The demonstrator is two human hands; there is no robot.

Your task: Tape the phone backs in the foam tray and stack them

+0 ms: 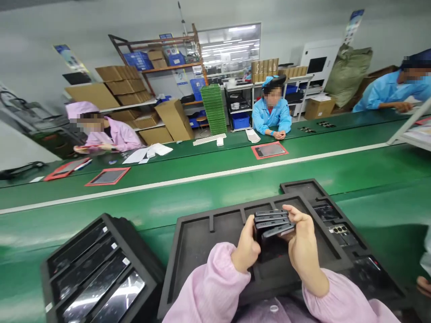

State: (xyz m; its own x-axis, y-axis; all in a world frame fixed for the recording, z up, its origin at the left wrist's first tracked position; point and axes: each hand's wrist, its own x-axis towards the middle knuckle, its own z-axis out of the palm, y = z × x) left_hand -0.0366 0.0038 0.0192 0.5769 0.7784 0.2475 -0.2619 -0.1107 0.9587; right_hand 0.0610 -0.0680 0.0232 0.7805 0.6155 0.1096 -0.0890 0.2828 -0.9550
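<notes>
Leftmost, a black slotted tray [101,269] sits at the near edge of the green counter [202,193], its slots filled with glossy dark slabs lying side by side. Beyond it, across a white stripe [202,177] running the counter's length, a red-framed mat [107,176] lies flat. A person in a pink coat [107,132] sits there before shelves [141,72] of cardboard boxes.

Nearer the middle, a black foam tray [198,242] lies in front of the wearer. Above it the left hand [247,246] and right hand [303,242], both in pink sleeves, hold a stack of dark phones [272,222] between them, each grip closed on one side of the slightly fanned stack. Behind, a person in blue [272,114] sits by a second red-framed mat [269,150] and a pile of green trays [213,107].

To the right, a further foam tray [303,187] holds phones camera-side up, and another blue-coated person [390,89] leans on the counter near a large sack [348,72].
</notes>
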